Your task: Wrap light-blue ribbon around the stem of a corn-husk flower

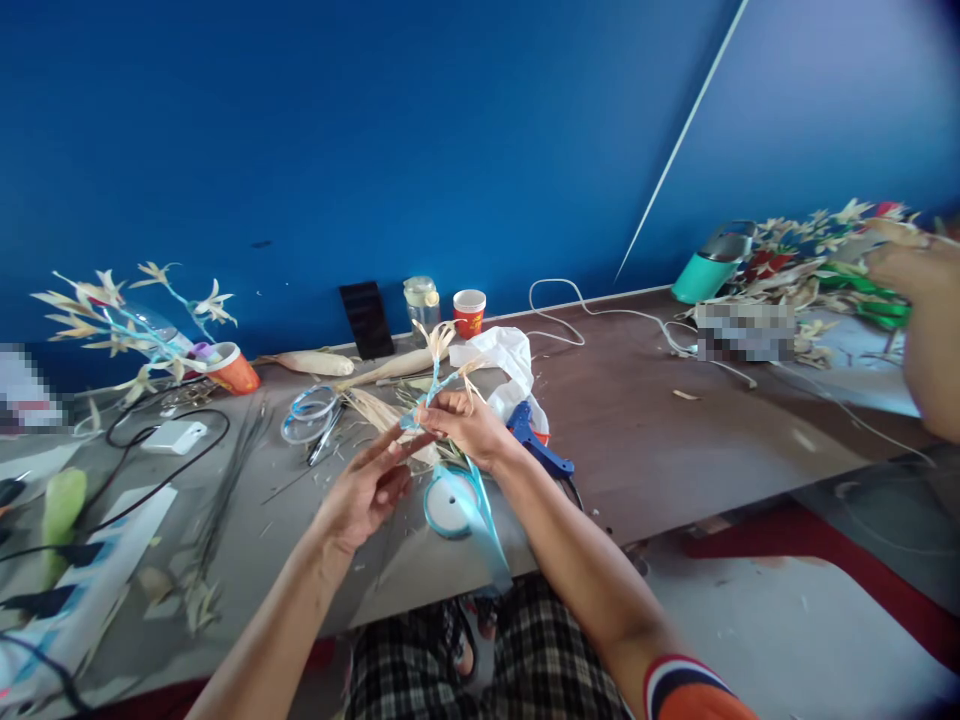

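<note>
A corn-husk flower sprig (437, 345), its stem bound in light-blue tape, is held up between my two hands over the table. My right hand (469, 430) pinches the stem just below where it forks, with pale husk petals above the fingers. The fingertips of my left hand (366, 490) close on the lower, blue-wrapped end, beside the right fingertips. Below them is a roll of light-blue tape (452, 503), with a loose blue strip (491, 540) trailing towards the table edge. The exact contact of the fingers is partly hidden.
A blue glue gun (538, 442) and a white plastic bag (510, 365) are right of my hands. Behind stand a red paper cup (469, 314) and a jar (422, 305). Left are finished flowers in a tipped cup (234, 368) and cables. A co-worker's arm (930, 330) reaches in at right.
</note>
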Motion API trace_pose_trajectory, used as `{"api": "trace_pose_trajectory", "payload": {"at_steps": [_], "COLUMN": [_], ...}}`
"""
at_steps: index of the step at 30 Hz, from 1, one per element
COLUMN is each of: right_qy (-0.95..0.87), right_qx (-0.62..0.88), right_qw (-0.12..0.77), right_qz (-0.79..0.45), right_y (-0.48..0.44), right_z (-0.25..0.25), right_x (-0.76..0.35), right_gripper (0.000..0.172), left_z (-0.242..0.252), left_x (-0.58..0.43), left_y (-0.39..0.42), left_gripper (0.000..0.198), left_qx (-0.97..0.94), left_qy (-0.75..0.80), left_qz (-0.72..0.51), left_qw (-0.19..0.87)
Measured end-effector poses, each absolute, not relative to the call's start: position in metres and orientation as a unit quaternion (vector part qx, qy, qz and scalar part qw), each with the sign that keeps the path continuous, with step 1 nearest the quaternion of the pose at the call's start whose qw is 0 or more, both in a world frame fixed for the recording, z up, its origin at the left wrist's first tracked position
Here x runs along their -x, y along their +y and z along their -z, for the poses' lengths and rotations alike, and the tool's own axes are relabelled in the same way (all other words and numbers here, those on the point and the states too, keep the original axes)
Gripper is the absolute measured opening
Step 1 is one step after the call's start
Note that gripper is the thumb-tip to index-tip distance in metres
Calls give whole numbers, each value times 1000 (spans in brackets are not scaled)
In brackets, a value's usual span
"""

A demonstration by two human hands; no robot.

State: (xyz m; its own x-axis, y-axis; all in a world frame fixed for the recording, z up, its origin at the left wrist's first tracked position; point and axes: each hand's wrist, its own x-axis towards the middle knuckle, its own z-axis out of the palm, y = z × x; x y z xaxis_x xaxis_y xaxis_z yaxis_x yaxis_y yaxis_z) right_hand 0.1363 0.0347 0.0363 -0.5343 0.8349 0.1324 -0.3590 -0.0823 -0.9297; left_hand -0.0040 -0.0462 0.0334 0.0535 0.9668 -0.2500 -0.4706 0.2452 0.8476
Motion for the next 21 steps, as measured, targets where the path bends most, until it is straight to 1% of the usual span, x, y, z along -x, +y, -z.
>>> {"api": "trace_pose_trajectory", "payload": {"at_steps": [2,4,6,8,9,10,11,13,15,19,21], "right_qy": [-515,-516,-526,-539,-549,-560,-572,-593,-604,-606,-610], "right_qx": [221,221,225,233,240,246,252,256,247,220,219], "right_qw": [421,414,404,390,380,371,365,361,355,321,304], "right_qz": [-713,-717,-714,-709,-705,-699,-690,-673,-670,-694,-698], "right_y": [36,37,38,38,38,38,38,37,37,37,36], "right_z": [-36,-36,-35,-35,-36,-36,-36,-37,-37,-39,-42], "right_x": [-137,-139,-141,-143,-144,-144,-145,-145,-146,-150,-151], "right_gripper": [29,30,29,29,30,31,31,31,31,32,32], "left_z": [-25,-19,-19,-26,-31,-37,-42,-49,-50,-45,-44], "left_x": [1,2,4,7,9,9,9,8,6,7,10], "left_y": [-44,-42,-41,-42,-43,-43,-44,-43,-41,-35,-34], "left_gripper": [21,15,18,22,25,30,35,33,27,18,15], "left_qx": [-265,-269,-298,-346,-375,-406,-438,-476,-470,-408,-383], "left_qy": [401,436,513,565,566,561,551,531,529,482,467], "left_qz": [-581,-572,-578,-621,-624,-615,-590,-520,-497,-467,-454], "left_qw": [657,641,560,420,386,377,395,470,503,619,655]}}
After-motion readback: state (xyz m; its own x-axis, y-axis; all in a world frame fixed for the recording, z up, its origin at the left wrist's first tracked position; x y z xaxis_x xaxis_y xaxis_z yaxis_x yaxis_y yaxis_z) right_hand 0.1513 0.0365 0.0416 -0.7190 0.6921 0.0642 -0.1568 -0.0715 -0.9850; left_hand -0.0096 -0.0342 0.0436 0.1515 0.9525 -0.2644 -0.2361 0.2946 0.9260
